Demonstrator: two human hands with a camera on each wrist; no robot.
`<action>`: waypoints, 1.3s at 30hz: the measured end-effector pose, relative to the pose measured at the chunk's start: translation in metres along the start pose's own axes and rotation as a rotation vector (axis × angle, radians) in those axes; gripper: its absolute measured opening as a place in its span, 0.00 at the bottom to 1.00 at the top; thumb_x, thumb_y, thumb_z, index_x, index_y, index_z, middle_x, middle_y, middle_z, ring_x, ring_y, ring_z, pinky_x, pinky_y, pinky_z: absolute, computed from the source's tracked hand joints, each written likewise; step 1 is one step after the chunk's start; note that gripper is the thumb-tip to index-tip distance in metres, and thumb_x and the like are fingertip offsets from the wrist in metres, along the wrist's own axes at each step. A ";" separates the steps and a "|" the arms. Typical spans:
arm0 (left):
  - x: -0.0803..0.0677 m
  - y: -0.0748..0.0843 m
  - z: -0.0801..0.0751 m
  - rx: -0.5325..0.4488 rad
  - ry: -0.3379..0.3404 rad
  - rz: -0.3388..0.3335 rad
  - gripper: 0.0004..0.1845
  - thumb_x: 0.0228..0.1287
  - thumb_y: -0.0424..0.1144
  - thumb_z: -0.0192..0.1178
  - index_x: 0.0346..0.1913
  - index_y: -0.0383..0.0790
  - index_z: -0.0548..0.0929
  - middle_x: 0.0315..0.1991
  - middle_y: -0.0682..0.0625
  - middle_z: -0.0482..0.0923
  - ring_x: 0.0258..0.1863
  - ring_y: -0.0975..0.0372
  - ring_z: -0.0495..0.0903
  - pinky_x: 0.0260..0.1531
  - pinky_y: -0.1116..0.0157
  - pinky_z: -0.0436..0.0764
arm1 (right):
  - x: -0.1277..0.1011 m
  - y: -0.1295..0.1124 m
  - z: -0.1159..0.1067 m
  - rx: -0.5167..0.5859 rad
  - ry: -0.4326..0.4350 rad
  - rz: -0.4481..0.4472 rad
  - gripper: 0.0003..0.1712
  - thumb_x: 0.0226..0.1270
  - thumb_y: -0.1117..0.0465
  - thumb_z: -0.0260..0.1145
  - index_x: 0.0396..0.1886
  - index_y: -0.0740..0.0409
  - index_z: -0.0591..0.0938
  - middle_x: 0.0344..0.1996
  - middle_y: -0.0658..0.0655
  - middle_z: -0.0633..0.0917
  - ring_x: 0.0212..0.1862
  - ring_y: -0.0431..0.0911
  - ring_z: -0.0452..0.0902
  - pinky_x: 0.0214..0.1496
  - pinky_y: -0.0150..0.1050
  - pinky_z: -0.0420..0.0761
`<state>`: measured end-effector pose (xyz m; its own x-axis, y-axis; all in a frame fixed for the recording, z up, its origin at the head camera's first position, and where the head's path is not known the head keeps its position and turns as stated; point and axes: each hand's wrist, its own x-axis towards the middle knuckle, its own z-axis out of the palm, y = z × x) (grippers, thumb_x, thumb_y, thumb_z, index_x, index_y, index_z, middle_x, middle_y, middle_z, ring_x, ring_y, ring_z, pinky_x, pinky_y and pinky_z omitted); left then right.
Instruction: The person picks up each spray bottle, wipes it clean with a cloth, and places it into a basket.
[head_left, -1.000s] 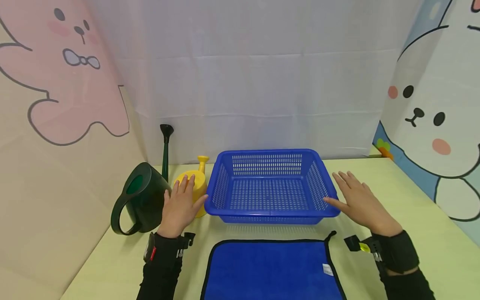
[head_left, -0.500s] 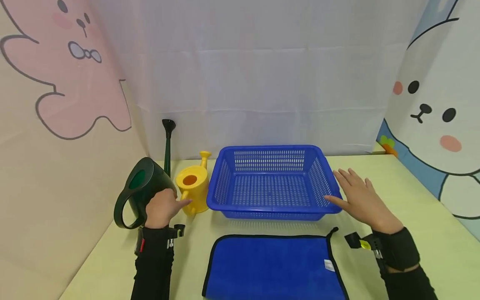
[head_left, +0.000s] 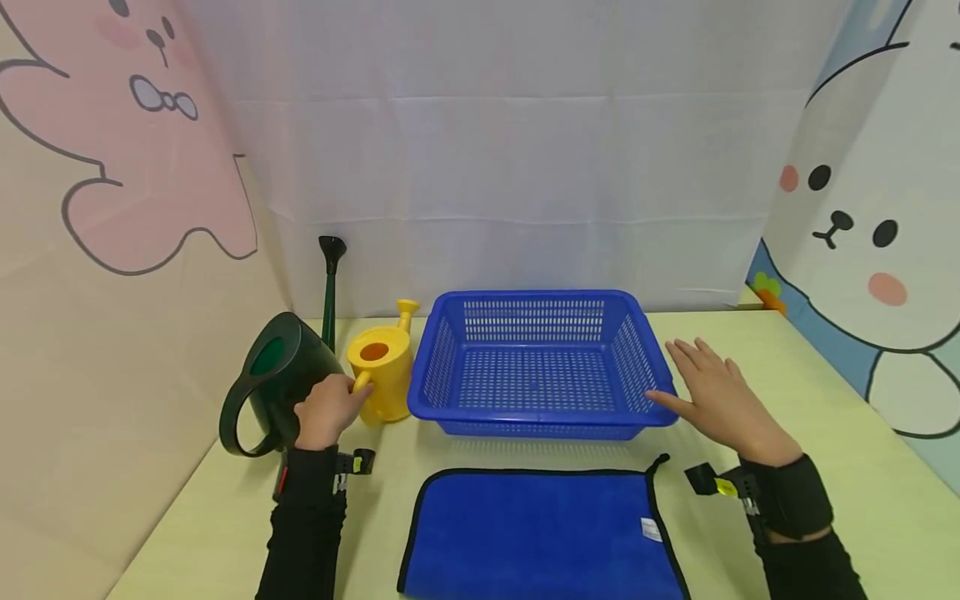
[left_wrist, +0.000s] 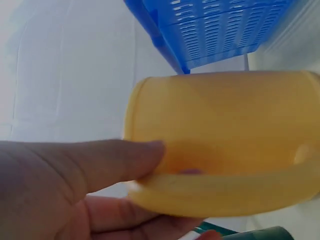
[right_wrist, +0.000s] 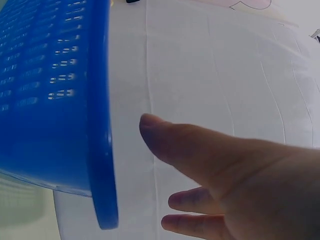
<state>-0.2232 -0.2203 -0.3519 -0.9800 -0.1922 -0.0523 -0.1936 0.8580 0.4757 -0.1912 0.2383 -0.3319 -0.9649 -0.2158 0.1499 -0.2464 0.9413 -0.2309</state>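
Note:
My left hand (head_left: 327, 412) pinches the handle of a small yellow watering can (head_left: 393, 377), which stands upright on the table left of the basket. In the left wrist view the thumb lies over one side of the handle (left_wrist: 225, 194) and fingers curl behind it. A larger dark green watering can (head_left: 306, 375) stands just left of that hand, its long spout pointing to the back wall. My right hand (head_left: 722, 406), fingers straight and spread, hovers at the right side of a blue plastic basket (head_left: 540, 419). In the right wrist view a gap shows between the thumb and the basket rim (right_wrist: 100, 135).
A blue cloth (head_left: 540, 533) with black edging and a white tag lies flat in front of the basket. White fabric (head_left: 510, 167) hangs behind the table (head_left: 757, 358), and printed cartoon panels flank it on both sides.
My left hand has come down from above the yellow watering can, passed between the two cans and taken hold of the yellow one's handle. My right hand has stayed nearly still.

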 end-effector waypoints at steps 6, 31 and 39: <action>0.016 -0.006 0.014 -0.242 0.059 -0.019 0.20 0.71 0.46 0.40 0.46 0.28 0.68 0.32 0.41 0.66 0.31 0.53 0.67 0.32 0.61 0.64 | 0.000 0.002 0.001 0.009 -0.007 0.007 0.49 0.59 0.40 0.58 0.67 0.72 0.55 0.64 0.76 0.57 0.68 0.70 0.44 0.62 0.70 0.46; 0.009 0.004 -0.001 -0.604 0.513 0.116 0.24 0.70 0.51 0.40 0.48 0.28 0.64 0.33 0.46 0.62 0.33 0.57 0.65 0.34 0.67 0.65 | -0.002 0.003 -0.005 0.047 0.013 -0.022 0.48 0.60 0.43 0.59 0.68 0.70 0.53 0.65 0.75 0.57 0.70 0.67 0.43 0.64 0.66 0.49; -0.012 0.018 -0.015 -0.942 0.600 0.214 0.13 0.65 0.51 0.50 0.35 0.44 0.68 0.25 0.54 0.60 0.26 0.64 0.65 0.27 0.73 0.65 | -0.002 -0.001 -0.007 0.056 0.011 -0.021 0.48 0.61 0.41 0.57 0.68 0.70 0.53 0.65 0.75 0.57 0.70 0.67 0.43 0.64 0.66 0.48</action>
<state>-0.2137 -0.2100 -0.3299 -0.7591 -0.4994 0.4176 0.3353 0.2499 0.9083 -0.1887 0.2396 -0.3252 -0.9583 -0.2322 0.1663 -0.2718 0.9203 -0.2814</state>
